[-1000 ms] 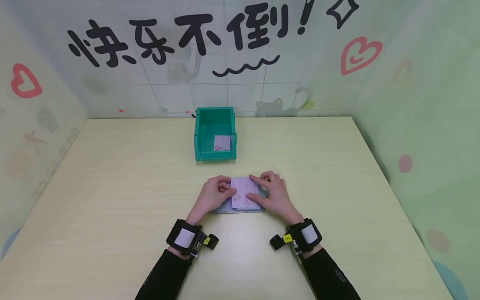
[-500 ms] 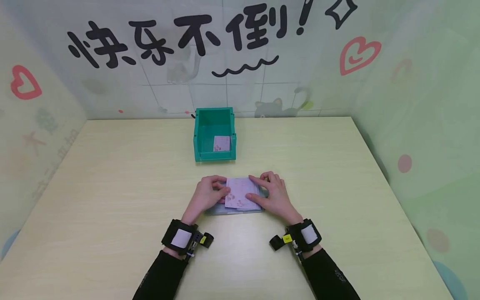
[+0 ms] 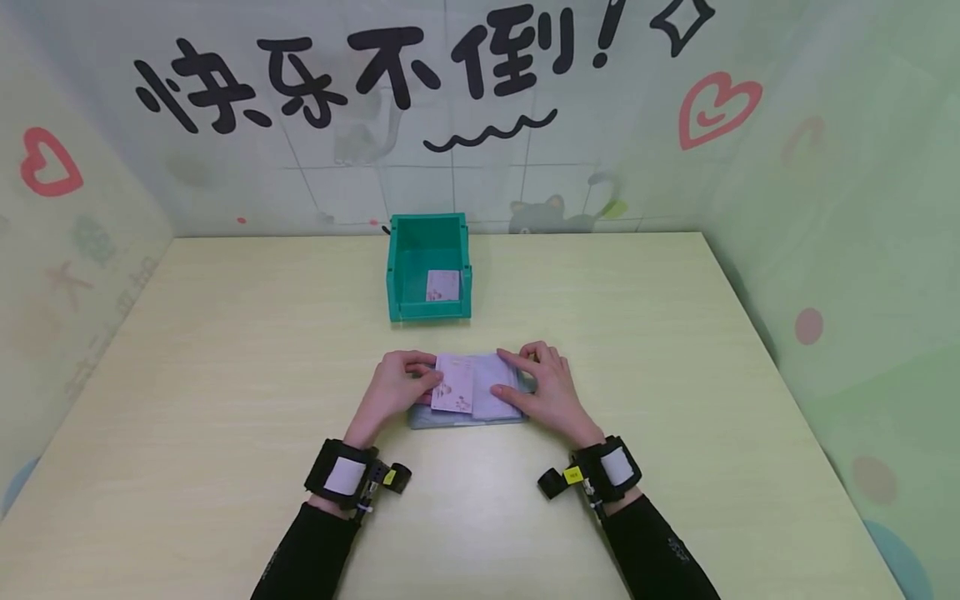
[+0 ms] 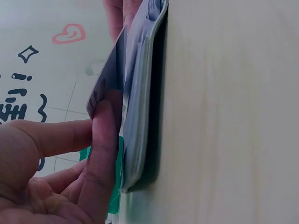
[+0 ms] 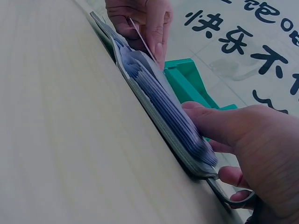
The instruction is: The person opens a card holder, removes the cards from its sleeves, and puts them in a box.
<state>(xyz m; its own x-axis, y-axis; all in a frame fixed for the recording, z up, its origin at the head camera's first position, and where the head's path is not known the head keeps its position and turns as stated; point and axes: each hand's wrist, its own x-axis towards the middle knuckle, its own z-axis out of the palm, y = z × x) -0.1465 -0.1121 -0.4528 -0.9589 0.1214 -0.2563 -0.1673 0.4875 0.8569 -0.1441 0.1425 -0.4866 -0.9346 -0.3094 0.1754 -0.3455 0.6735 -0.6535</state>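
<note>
A card holder (image 3: 442,421) with a grey-blue cover and a thick stack of thin sleeves (image 5: 163,107) lies on the table in front of the person. The left hand (image 3: 401,385) pinches a small pink-purple printed card (image 3: 453,385) between thumb and fingers at its left edge. In the left wrist view, the card (image 4: 108,77) tilts up over the sleeves, its right part still overlapping them. The right hand (image 3: 546,387) holds the holder's right end, thumb (image 5: 194,112) on the top sleeve and other fingers curled by the edge near a dark strap (image 5: 233,201).
A green bin (image 3: 430,312) stands behind the holder toward the back of the table, with a similar printed card (image 3: 443,285) inside. Printed fabric walls (image 3: 840,250) enclose the table at the back and sides. Each wrist wears a black camera band (image 3: 341,477).
The left hand has drawn the card leftward across the holder, baring more of the pale sleeve at right. The right hand has stayed nearly still.
</note>
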